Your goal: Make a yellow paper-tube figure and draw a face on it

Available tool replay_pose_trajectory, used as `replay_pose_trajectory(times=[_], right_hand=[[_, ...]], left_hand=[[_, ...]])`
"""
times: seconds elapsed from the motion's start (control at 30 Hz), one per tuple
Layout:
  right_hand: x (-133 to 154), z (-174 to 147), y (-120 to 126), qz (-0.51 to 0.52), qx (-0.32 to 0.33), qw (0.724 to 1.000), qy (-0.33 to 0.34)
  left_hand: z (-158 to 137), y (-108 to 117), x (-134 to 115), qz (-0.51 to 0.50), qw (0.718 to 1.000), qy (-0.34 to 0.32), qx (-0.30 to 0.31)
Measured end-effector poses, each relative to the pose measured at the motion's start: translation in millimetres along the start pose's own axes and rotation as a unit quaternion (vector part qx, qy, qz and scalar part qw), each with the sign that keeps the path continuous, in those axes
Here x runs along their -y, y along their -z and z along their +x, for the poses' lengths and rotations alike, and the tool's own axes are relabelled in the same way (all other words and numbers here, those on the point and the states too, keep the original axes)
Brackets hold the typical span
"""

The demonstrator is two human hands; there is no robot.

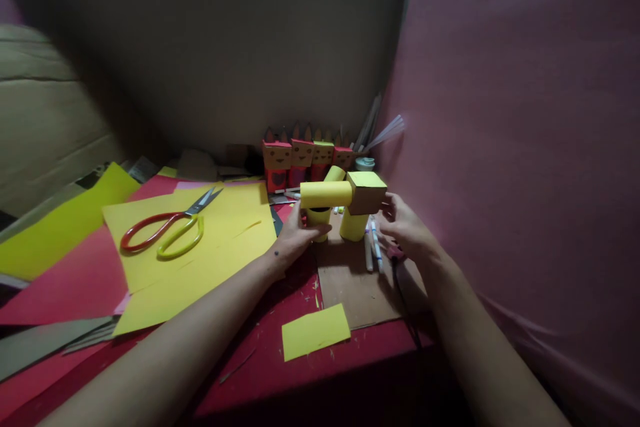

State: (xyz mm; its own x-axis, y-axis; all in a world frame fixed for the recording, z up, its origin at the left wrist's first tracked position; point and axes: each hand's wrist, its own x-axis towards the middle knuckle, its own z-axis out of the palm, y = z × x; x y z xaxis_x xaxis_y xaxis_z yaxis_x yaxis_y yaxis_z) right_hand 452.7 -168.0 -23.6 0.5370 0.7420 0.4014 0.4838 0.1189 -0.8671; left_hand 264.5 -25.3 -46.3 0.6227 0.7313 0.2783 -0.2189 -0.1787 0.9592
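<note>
My left hand (301,235) is closed around a short upright yellow paper tube (319,219), its thumb across the front. A longer yellow tube (325,194) lies level above that one, its right end against a small brown cardboard box (367,199) with a yellow top. Under the box stands another yellow paper tube (353,227), and one more tilted yellow tube (335,175) shows behind. My right hand (404,223) is at the box's right side, thumb and fingers apart, fingertips at or touching its edge; whether any finger reaches behind it is hidden.
Scissors (185,220) with red and yellow handles lie on yellow paper (235,267) at left. Several cardboard figures (301,157) line the back wall. Markers (373,247) rest on a brown board (355,290). A yellow paper piece (316,331) lies in front. A pink wall stands right.
</note>
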Motion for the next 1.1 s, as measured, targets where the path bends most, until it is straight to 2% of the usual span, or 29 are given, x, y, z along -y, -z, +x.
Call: replay_pose_trajectory(times=[0.1, 0.13, 0.17, 0.23, 0.27, 0.37, 0.4, 0.47, 0.53, 0.73, 0.93, 1.1], right_hand=[[31.5, -10.8, 9.4, -0.044, -0.063, 0.997, 0.017], [45.4, -12.6, 7.2, -0.091, -0.087, 0.989, 0.080], [59.6, -13.0, 2.1, -0.142, -0.080, 0.974, 0.156], [84.1, -9.5, -15.3, -0.277, 0.012, 0.921, 0.273], [92.5, -6.1, -26.1, -0.338, 0.067, 0.890, 0.299], [98.5, 3.8, -55.6, -0.486, 0.165, 0.810, 0.283], [95.7, 5.5, -62.3, -0.522, 0.175, 0.788, 0.276], [87.6, 6.0, -69.6, -0.563, 0.177, 0.760, 0.273], [80.8, 4.1, -70.9, -0.573, 0.170, 0.750, 0.282], [79.3, 2.5, -68.2, -0.576, 0.161, 0.746, 0.293], [76.7, 3.9, -69.5, -0.564, 0.156, 0.760, 0.282], [77.9, 2.4, -69.9, -0.552, 0.165, 0.770, 0.274]], left_hand=[[4.9, 0.8, -0.8, -0.014, 1.000, -0.011, 0.004], [7.0, 1.1, -0.3, -0.019, 1.000, -0.013, 0.005], [9.1, 1.3, 0.5, -0.023, 1.000, -0.015, 0.007], [12.6, 1.4, 2.3, -0.032, 0.999, -0.018, 0.008], [13.9, 1.3, 3.2, -0.036, 0.999, -0.019, 0.010], [15.5, 0.5, 5.4, -0.050, 0.998, -0.022, 0.017], [15.5, 0.2, 5.9, -0.053, 0.998, -0.022, 0.020], [15.1, -0.3, 6.6, -0.058, 0.998, -0.025, 0.022], [14.8, -0.5, 6.7, -0.060, 0.998, -0.028, 0.022], [14.4, -0.3, 1.5, -0.055, 0.998, -0.028, 0.021], [13.0, -1.0, 0.3, -0.048, 0.998, -0.027, 0.023], [11.3, -3.2, 17.8, -0.019, 1.000, -0.022, 0.010]])
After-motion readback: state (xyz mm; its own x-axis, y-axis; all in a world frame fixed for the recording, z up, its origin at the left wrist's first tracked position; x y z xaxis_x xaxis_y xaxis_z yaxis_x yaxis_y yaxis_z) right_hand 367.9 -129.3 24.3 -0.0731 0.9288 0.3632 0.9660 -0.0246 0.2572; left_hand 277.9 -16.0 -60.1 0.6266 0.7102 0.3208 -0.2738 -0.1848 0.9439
